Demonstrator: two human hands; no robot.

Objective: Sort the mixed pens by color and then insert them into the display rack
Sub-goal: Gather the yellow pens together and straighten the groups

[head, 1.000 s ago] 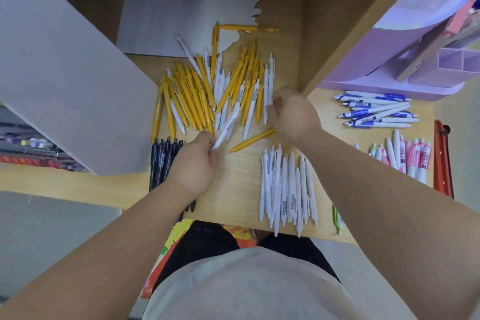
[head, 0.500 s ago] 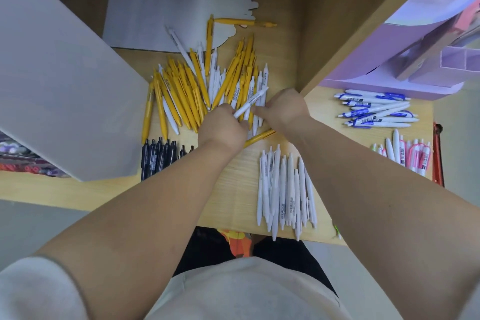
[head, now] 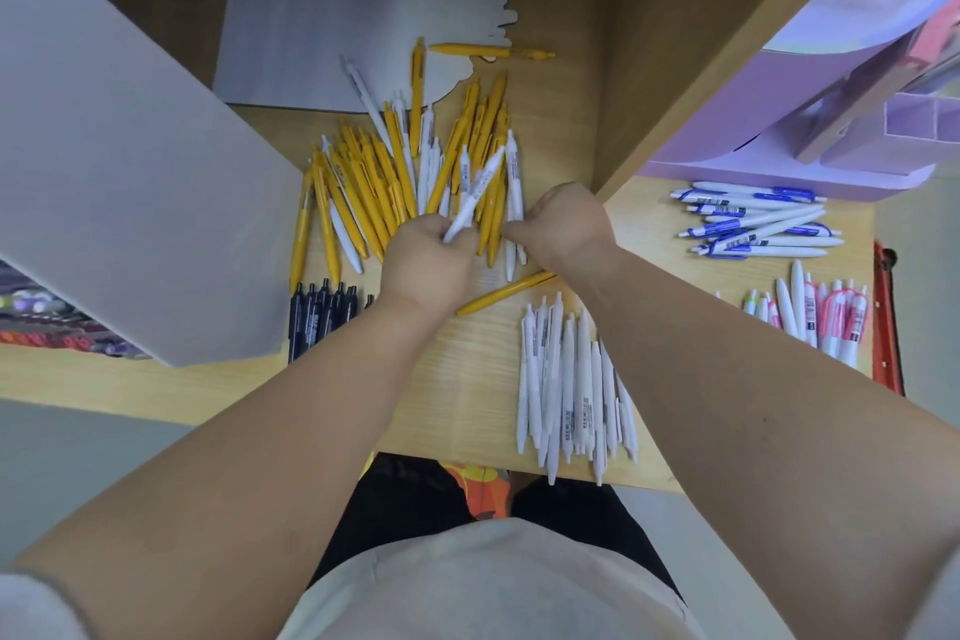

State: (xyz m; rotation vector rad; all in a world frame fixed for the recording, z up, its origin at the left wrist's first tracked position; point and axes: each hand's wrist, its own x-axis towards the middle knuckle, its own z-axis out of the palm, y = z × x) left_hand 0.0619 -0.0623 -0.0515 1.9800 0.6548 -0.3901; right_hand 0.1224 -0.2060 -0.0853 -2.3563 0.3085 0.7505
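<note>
Our left hand (head: 426, 257) grips a white pen (head: 475, 192); our right hand (head: 563, 224) curls just beside it, mid-frame, both arms stretched forward.

Pale wood-grain tabletop (head: 467, 379) looked smooth and matt; yellow plastic pens (head: 363, 192) and white plastic pens (head: 571, 379) showed soft sheen; flat grey board (head: 130, 198) looked dull.

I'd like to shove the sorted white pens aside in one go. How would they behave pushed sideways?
The sorted white pens look stiff, slim and round, so they would probably roll and fan out rather than shift together. They lie loose near the table's front edge, so a few might drop off.
</note>
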